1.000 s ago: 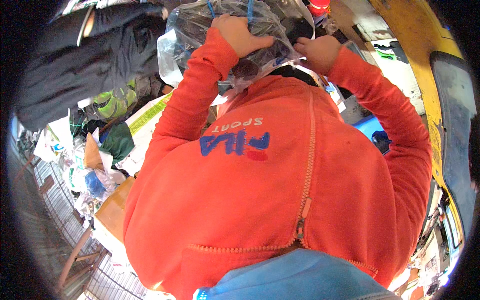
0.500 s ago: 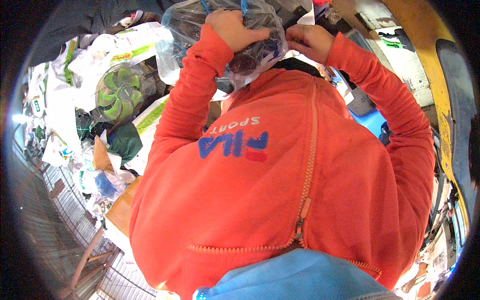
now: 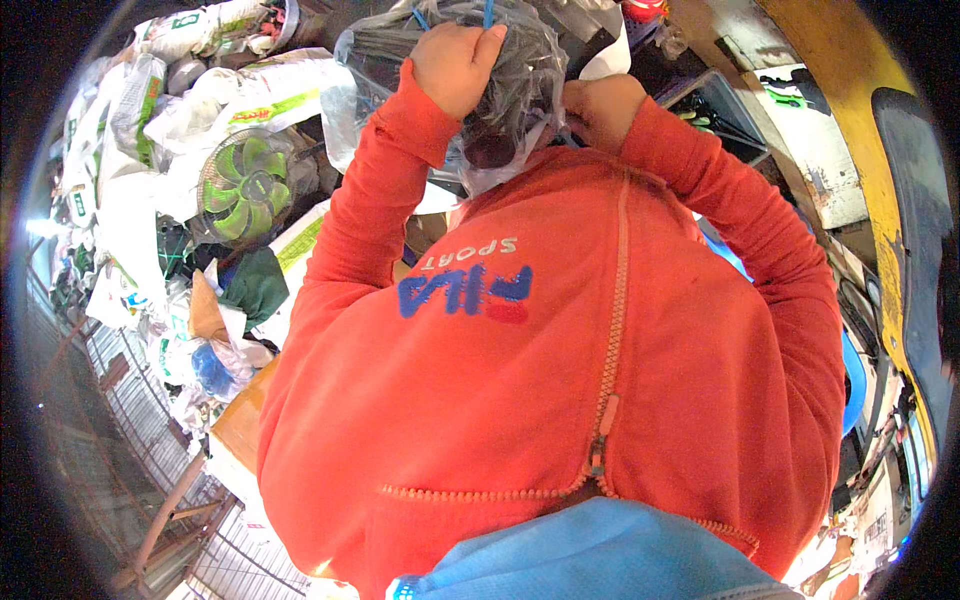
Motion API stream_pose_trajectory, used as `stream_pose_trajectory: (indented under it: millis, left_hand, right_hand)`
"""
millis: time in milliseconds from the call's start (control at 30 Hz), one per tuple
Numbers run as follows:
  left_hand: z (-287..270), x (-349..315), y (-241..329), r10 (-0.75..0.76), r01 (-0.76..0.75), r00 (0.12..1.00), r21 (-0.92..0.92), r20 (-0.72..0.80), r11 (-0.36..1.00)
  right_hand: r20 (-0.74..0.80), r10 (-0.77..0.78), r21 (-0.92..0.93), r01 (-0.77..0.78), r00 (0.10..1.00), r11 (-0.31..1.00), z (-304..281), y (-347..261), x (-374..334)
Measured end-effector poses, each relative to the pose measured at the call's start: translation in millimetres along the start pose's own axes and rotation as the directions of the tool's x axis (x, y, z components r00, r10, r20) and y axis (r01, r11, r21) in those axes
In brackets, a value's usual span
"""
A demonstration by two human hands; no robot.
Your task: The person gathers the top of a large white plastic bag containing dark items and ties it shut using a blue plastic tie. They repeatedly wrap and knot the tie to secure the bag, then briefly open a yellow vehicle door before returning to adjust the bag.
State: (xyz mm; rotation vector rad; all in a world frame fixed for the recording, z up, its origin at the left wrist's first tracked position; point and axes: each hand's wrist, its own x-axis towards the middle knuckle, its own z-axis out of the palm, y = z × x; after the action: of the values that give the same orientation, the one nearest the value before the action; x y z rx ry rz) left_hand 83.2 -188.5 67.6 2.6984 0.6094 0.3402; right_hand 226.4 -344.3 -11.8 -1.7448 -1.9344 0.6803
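A clear plastic bag [image 3: 535, 75] with dark contents lies at the top middle, just beyond my chest. My left hand [image 3: 455, 70] is closed on the top of the bag, its thumb pointing up beside a thin blue strip [image 3: 488, 12]. A second blue strip [image 3: 420, 18] stands out at the left of that hand. At the right edge of the bag my right hand [image 3: 608, 108] is curled against the plastic, with its fingertips hidden. What exactly is inside the bag cannot be made out.
A green-bladed fan [image 3: 245, 187] stands at the left among white sacks [image 3: 265, 90] and piled scraps. A brown cardboard box [image 3: 240, 425] is at my left side. To the right are a dark tray [image 3: 725, 110] and a yellow metal frame [image 3: 850, 70].
My left thumb has swung from pointing right to pointing up. My right hand has moved left and slightly nearer, closer in to the bag. More of the dark tray shows now.
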Motion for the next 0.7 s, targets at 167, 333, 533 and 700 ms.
stream_pose_trajectory:
  millis: [167,333,533,700]
  left_hand:
    - [-3,0,8,-0.051,0.051,0.999,-0.026,0.011,0.998]
    - [-3,-8,21,0.007,-0.007,1.000,0.026,-0.008,1.000]
    - [6,-10,28,0.046,-0.051,0.996,0.068,0.071,0.996]
    - [1,-4,24,0.126,-0.134,0.987,0.084,0.095,0.987]
  right_hand:
    - [-0.060,-0.029,0.038,0.031,0.998,0.999,7,0,-3]
    - [-0.095,-0.082,0.056,0.087,0.992,0.995,10,3,-5]
    - [-0.031,-0.046,0.049,0.048,0.998,0.998,15,1,-3]
    - [0.175,-0.052,-0.134,0.076,0.983,0.988,-56,-14,-5]
